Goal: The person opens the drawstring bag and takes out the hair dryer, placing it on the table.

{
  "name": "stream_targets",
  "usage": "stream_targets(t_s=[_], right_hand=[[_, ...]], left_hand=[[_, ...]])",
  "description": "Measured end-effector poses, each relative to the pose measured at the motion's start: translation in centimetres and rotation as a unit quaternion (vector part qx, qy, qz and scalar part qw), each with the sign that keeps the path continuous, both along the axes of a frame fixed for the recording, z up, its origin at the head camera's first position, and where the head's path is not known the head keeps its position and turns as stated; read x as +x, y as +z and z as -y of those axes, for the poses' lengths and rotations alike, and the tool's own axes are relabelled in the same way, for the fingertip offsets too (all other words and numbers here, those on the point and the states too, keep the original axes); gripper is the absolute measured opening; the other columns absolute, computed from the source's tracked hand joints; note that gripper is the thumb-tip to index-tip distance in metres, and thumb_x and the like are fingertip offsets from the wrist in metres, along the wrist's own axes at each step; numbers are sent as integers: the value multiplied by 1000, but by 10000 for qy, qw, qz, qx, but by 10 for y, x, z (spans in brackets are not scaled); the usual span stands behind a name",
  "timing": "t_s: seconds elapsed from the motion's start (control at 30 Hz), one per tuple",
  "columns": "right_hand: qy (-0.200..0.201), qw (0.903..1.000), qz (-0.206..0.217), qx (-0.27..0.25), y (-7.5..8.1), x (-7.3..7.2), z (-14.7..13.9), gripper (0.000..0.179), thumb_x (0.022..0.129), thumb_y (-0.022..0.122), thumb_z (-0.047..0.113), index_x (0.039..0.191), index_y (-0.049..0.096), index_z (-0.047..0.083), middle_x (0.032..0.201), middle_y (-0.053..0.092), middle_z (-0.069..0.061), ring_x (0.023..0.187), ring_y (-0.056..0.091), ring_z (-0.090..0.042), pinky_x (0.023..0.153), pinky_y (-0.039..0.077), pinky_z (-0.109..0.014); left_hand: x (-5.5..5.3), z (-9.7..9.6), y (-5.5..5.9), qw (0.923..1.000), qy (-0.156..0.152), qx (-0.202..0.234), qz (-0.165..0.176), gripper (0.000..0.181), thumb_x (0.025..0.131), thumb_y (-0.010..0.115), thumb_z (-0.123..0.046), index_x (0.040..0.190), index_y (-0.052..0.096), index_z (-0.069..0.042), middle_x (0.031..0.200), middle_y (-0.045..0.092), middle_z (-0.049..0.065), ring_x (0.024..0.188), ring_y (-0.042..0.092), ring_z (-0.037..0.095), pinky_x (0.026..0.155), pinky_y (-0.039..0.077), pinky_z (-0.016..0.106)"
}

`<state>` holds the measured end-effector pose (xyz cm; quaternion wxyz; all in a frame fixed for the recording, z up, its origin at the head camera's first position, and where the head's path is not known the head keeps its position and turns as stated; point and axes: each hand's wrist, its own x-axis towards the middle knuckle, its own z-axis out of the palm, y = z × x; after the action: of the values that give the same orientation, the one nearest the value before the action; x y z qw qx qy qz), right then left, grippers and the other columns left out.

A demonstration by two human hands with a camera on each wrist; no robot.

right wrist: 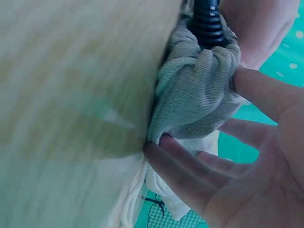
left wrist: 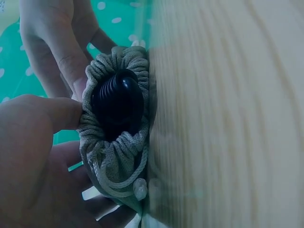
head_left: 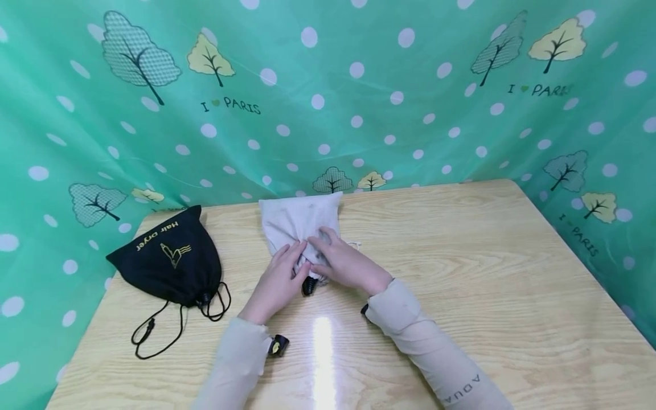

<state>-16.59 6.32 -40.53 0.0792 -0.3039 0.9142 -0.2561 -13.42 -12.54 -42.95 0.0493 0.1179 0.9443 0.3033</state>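
A light grey drawstring bag [head_left: 299, 215] lies on the table, its gathered mouth toward me. Out of that mouth pokes a black ribbed piece [left wrist: 118, 102]; the rest of it is hidden inside the cloth. My left hand [head_left: 277, 282] holds the bag's neck from the left, its thumb at the puckered rim. From the right, my right hand [head_left: 348, 262] holds the neck between thumb and fingers, with fingertips low at the bag's side in the right wrist view. A knotted grey cord [left wrist: 140, 187] hangs by the mouth.
To the left lies a black drawstring bag [head_left: 174, 259] printed "Hair Dryer", its black cords [head_left: 159, 341] looped on the wooden table [head_left: 461, 273]. Behind and at both sides hangs a green dotted curtain [head_left: 359, 102].
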Motion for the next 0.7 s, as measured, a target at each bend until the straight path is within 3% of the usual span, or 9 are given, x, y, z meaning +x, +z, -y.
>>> stream_targets(t_s=[0.2, 0.7], right_hand=[[10, 10000, 36, -31, 3, -3, -6, 62, 96, 67, 30, 148, 44, 5, 155, 28, -26, 132, 48, -41, 109, 44, -48], [4, 10000, -42, 78, 2, -1, -10, 61, 98, 64, 32, 149, 42, 7, 154, 30, -25, 131, 50, -40, 108, 45, -48]], left_hand=[[0, -9, -4, 9998, 64, 59, -165, 57, 104, 47, -38, 153, 38, -12, 157, 38, 12, 149, 25, 35, 116, 28, 60], [-2, -12, -3, 9999, 151, 66, -3, 57, 103, 47, -40, 154, 38, -15, 156, 40, 11, 149, 25, 33, 115, 29, 61]])
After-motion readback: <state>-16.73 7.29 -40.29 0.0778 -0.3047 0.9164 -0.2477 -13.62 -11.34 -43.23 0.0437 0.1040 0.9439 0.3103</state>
